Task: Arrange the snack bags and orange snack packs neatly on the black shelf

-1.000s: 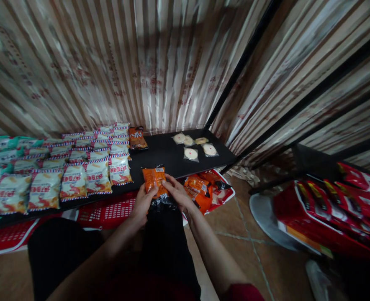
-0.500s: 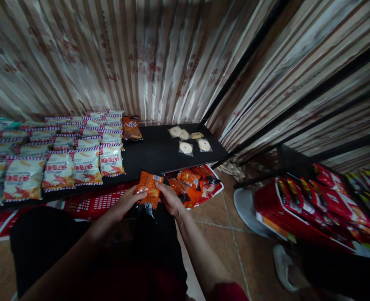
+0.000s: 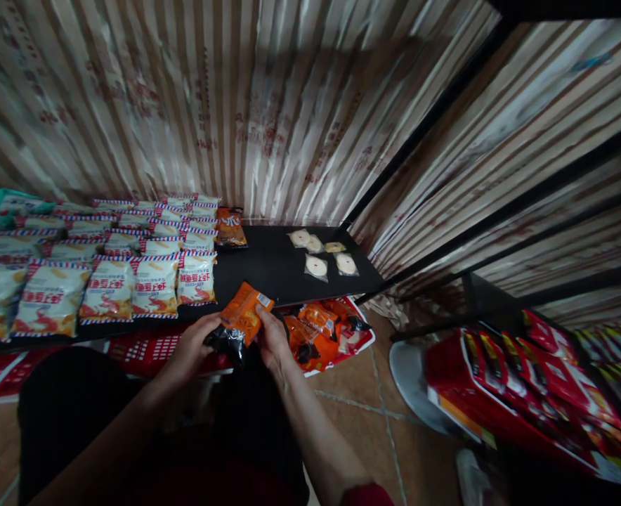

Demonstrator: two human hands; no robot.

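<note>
An orange and black snack bag is held between my two hands in front of the shelf. My left hand grips its left side near the black end. On the right side, my right hand is closed, with the thumb pressed on the orange face near a barcode. Just beyond the bag lies the front edge of the black shelf. A similar orange bag stands at the back of that shelf, beside rows of white snack bags. To the right of my right hand, more orange bags lie in a basket.
Several round, flat wrapped items lie on the shelf's right part. Red baskets sit below it. Rightward are a grey stool, a red box of packets and a person's shoe. Striped curtain and dark bars stand behind.
The snack bag has tilted and shifted slightly left in my hands. My left hand has moved left and lower along it. The camera view has shifted a little.
</note>
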